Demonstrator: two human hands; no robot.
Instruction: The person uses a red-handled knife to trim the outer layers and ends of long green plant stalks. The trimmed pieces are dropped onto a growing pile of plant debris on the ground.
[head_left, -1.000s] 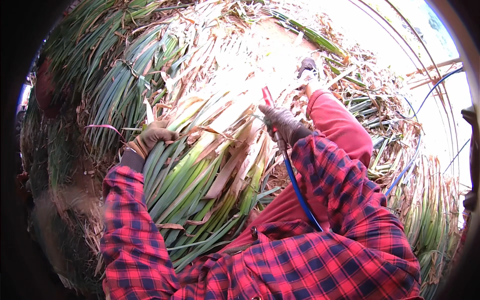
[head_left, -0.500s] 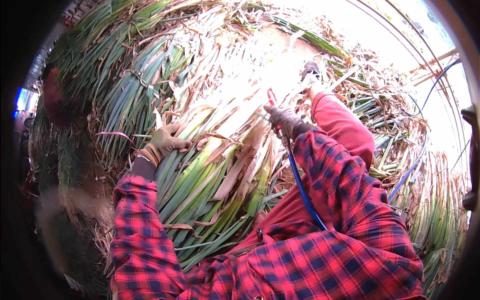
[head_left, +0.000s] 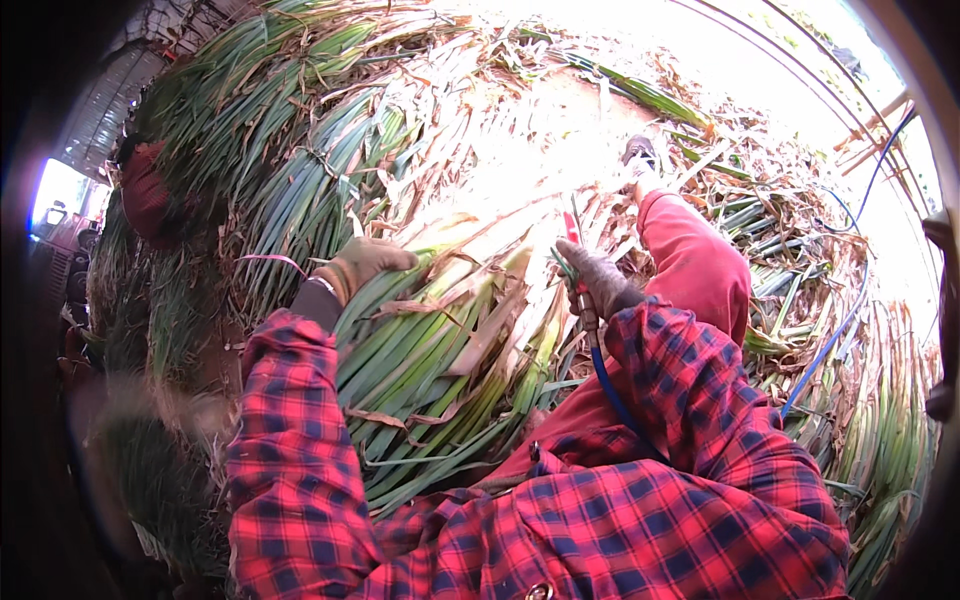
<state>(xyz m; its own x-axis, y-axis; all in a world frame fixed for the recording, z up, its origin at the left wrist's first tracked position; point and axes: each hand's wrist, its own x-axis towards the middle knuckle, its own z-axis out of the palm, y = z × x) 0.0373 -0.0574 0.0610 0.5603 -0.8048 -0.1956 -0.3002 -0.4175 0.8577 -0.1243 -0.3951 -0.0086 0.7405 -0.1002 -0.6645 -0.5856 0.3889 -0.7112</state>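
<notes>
A thick bundle of long green leek-like stalks point(head_left: 430, 370) with dry yellow outer leaves lies across my lap. My left hand point(head_left: 362, 263), in a tan glove, rests on the upper left side of the bundle, fingers curled over the stalks. My right hand point(head_left: 598, 280), in a dark glove, grips a red-handled tool point(head_left: 574, 232) at the bundle's right edge. A blue hose point(head_left: 612, 392) runs from that tool down along my red plaid sleeve. My leg in red trousers point(head_left: 695, 265) stretches away to the upper right.
Piles of green stalks point(head_left: 290, 190) rise at the left and back. Dry husks and cut leaves point(head_left: 800, 200) cover the ground at right, with more stalks point(head_left: 890, 420) along the right edge. A person in red point(head_left: 145, 195) sits at far left.
My left hand has slid up and to the right along the bundle. My right hand with the tool has stayed at the bundle's right edge.
</notes>
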